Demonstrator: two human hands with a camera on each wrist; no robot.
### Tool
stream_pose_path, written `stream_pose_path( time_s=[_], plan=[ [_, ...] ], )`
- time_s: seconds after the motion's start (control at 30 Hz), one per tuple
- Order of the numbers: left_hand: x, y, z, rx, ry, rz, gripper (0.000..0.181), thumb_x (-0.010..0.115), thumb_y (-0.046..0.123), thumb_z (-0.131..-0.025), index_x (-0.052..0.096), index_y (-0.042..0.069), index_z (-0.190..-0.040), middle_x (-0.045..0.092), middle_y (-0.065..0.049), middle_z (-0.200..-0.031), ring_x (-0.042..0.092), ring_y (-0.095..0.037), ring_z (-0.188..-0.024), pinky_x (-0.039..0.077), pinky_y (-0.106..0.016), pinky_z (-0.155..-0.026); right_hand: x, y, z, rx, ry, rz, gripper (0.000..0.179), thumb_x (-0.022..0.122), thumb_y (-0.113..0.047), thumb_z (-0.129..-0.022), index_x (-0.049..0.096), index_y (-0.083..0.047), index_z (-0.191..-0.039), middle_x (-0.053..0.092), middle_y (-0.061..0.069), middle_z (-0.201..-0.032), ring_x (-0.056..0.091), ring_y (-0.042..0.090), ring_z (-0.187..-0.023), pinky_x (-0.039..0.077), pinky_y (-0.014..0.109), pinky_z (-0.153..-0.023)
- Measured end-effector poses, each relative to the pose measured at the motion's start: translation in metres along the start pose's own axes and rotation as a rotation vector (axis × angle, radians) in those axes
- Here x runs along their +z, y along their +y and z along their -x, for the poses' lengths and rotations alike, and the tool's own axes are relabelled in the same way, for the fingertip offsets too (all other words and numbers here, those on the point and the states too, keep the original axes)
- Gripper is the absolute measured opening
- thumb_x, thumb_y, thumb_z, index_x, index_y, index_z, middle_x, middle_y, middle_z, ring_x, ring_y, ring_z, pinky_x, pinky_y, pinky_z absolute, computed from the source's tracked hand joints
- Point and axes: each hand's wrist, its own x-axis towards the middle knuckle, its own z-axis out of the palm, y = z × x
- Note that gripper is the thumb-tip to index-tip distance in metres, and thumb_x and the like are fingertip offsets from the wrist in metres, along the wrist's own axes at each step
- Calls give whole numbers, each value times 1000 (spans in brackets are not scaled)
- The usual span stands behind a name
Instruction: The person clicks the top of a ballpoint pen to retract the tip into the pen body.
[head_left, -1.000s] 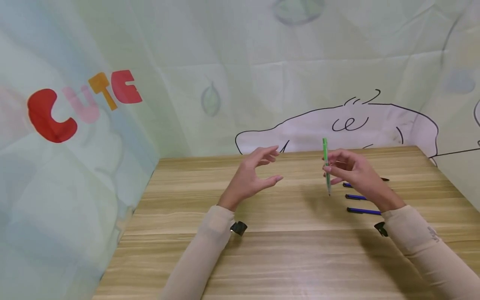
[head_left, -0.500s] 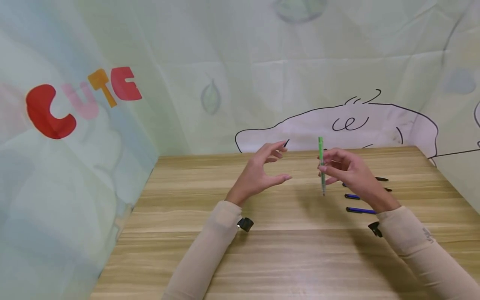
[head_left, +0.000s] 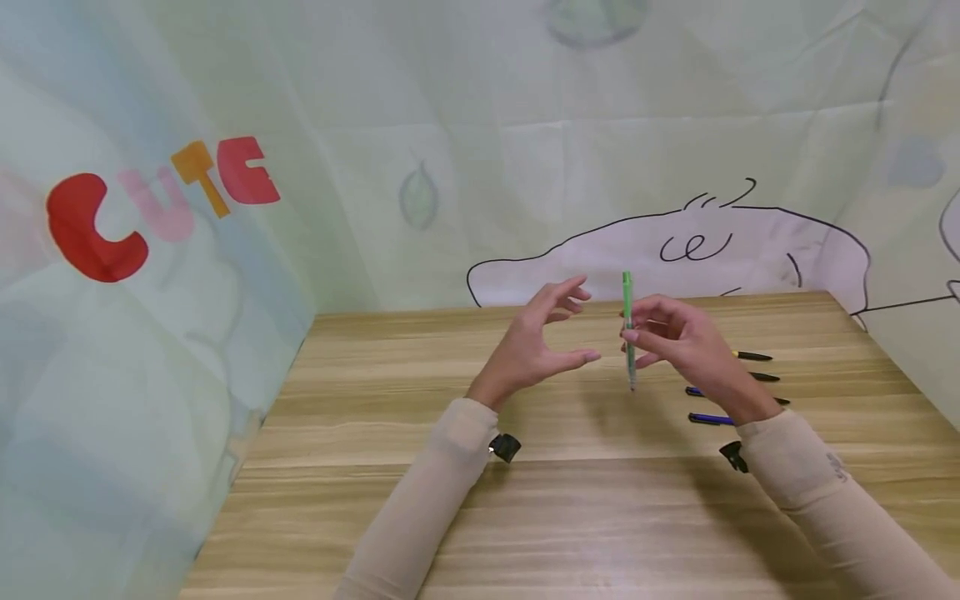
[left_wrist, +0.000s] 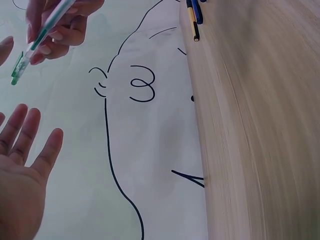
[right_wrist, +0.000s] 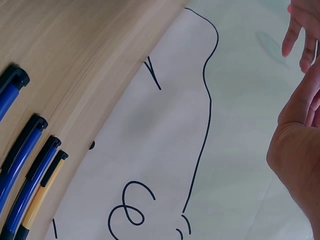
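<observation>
My right hand (head_left: pixel 686 342) pinches a green pen (head_left: pixel 628 293) with a partly clear barrel between thumb and fingers. The pen stands nearly upright above the table, its tip pointing down. To its left, my left hand (head_left: pixel 532 346) is raised with thumb and fingers spread apart, holding nothing. A gap separates the left fingertips from the pen. In the left wrist view the pen's green clip end (left_wrist: pixel 19 67) points towards the left hand's palm side. The right wrist view shows the back of the right hand (right_wrist: pixel 297 150), with the pen hidden.
Several pens lie in a row on the wooden table (head_left: pixel 375 467) beneath and beside the right forearm: blue pens (head_left: pixel 708 419) with black clips and a yellow one (right_wrist: pixel 45 192). A printed cloth (head_left: pixel 420 83) hangs behind and to the left of the table.
The right hand has carried the green pen a little to the left. The left hand has moved right and slightly up, so the gap between them is narrower. More of the lying pens shows.
</observation>
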Motion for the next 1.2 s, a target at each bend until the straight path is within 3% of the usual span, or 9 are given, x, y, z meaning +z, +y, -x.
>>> stream_pose_path(
  time_s=[0.37,0.83,1.03,1.2],
  plan=[
    [10,2,-9,-13,-33,30,107,93,15,-73,30,17,-159,50,-8,-144,53,-18,-128,47,-34,-109,9,-5,-4,2,0,-44,26,69,-16,-98,62,-4,-119,67,8,-106,72,20,-96,63,43,-73],
    [19,-1,-17,44,-53,12,110,91,15,-75,23,18,-161,47,-11,-145,56,-30,-126,46,-32,-109,15,-6,-7,-15,-14,-105,22,69,-12,-97,63,-5,-117,66,6,-105,70,18,-92,63,41,-72],
    [20,-1,-20,46,-67,10,111,91,15,-76,21,19,-162,47,-8,-143,54,-18,-126,45,-32,-111,17,-5,-7,-21,-25,-125,23,68,-11,-98,62,-5,-119,65,9,-112,70,18,-94,63,41,-72],
    [21,0,-22,50,-81,25,112,91,15,-76,19,19,-162,48,-11,-142,53,-19,-126,44,-34,-112,17,-3,-8,-41,-43,-151,25,68,-10,-98,61,-6,-121,64,10,-114,69,18,-95,63,41,-72]
  ],
)
